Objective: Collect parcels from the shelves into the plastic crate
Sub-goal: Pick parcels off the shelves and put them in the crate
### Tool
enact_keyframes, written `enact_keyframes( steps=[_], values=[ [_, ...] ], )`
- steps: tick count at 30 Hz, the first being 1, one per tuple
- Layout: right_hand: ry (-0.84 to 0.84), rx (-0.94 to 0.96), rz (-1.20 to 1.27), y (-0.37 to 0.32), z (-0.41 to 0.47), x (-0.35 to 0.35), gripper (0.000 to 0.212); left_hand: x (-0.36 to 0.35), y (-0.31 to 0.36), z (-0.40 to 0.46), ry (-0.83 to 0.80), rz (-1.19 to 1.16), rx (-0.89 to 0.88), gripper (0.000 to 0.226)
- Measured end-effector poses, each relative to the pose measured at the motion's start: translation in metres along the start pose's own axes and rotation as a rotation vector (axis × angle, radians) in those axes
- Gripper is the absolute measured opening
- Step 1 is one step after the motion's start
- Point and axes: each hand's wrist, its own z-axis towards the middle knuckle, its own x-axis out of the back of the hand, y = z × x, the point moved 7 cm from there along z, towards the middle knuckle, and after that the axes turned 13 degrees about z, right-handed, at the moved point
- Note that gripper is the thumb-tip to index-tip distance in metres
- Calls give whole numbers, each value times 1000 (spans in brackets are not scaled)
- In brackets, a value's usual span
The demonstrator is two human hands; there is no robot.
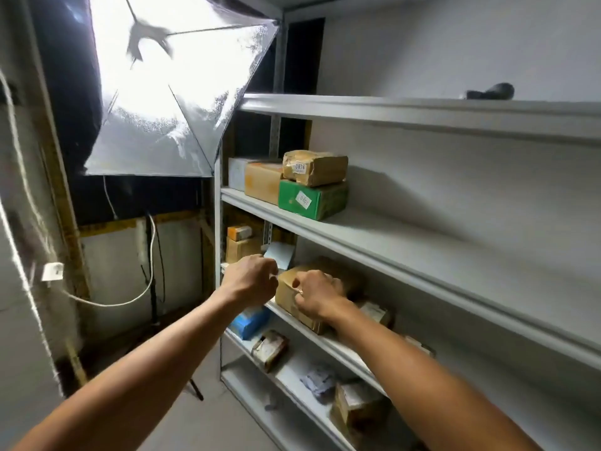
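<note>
— Cardboard, brown and taped: that box [292, 299] sits at the front edge of the third shelf [328, 343], and both hands are at it.

— How are they placed?

— The right hand [317, 292] lies over the top front corner with fingers curled onto it. The left hand [250, 276] is at the box's left end, fingers curled in; whether they actually pinch the box or only hover beside it, I cannot tell.

— And the crate?

— Not in view. More parcels remain: a green box [313, 200] with a taped brown parcel [315, 167] stacked on it one shelf up, and a blue packet [248, 322] just below the left wrist.

— What might go wrong?

— If only one hand has real hold, the box could tip off the edge as it slides out and fall onto the shelf below. A forearm could also brush that blue packet loose.
</note>
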Motion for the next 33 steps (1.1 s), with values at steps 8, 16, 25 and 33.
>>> enact_keyframes(
  steps=[8, 16, 25, 33],
  values=[
    [131, -88, 159, 22, 105, 27, 29, -13, -29, 113, 59, 21, -105, 29],
    [277, -121, 308, 63, 207, 55, 37, -25, -27, 220, 71, -111, -71, 34],
    [467, -38, 687, 107, 307, 81, 87, -44, -46, 347, 65, -701, 165, 72],
    [316, 98, 918, 107, 367, 98, 137, -26, -43, 434, 101, -1156, 236, 45]
  ],
)
